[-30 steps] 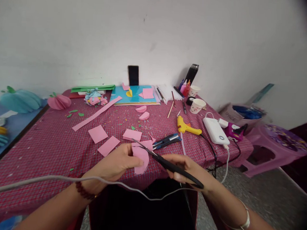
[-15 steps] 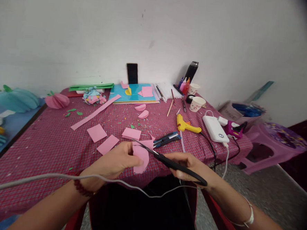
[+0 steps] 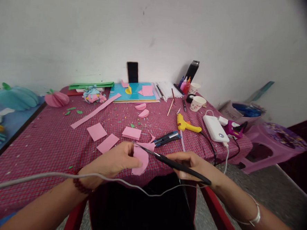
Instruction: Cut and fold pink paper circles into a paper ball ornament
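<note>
Left hand pinches rounded pink paper piece at near edge of red checked table. Right hand closed around black scissors, blades at paper's top edge. Loose pink squares lie just beyond paper; yellow glue gun farther back, right of paper.

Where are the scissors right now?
Head view, lower centre: the scissors are in the right hand, blades at the pink paper held by the left hand.
</note>
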A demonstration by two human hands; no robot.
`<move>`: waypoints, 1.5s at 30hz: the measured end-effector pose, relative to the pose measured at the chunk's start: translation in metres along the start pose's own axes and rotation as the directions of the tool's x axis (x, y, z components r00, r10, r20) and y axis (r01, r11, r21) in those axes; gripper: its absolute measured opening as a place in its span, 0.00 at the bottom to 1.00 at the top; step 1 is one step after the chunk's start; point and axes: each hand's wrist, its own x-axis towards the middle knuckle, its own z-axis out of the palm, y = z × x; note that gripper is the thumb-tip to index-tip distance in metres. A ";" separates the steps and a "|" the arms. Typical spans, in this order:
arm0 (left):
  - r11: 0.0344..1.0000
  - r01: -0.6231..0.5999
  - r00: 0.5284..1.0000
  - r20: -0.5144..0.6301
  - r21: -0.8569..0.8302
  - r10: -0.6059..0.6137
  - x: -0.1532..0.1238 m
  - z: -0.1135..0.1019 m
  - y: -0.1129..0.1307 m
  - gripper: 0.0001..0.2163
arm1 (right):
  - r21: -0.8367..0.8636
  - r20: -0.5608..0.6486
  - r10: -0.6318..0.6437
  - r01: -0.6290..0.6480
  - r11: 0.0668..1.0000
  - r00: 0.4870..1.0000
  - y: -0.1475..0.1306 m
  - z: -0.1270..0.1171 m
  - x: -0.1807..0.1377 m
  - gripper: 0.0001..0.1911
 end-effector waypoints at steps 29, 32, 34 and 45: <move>0.963 0.028 0.986 0.152 0.268 -0.070 -0.003 -0.006 0.014 0.04 | -0.074 0.017 0.100 -0.099 0.992 0.995 -0.018 -0.010 -0.008 0.27; 0.961 0.025 0.985 0.157 0.275 -0.070 -0.003 -0.006 0.014 0.03 | -0.078 0.020 0.092 -0.090 0.993 0.996 -0.020 -0.010 -0.007 0.27; 0.960 0.021 0.984 0.164 0.279 -0.069 -0.003 -0.007 0.014 0.03 | -0.082 0.025 0.097 -0.095 0.992 0.995 -0.019 -0.011 -0.007 0.27; 0.903 -0.005 0.999 0.043 0.429 -0.015 0.006 -0.009 0.005 0.06 | -0.250 -0.065 0.008 -0.024 0.968 0.998 -0.010 -0.018 0.004 0.28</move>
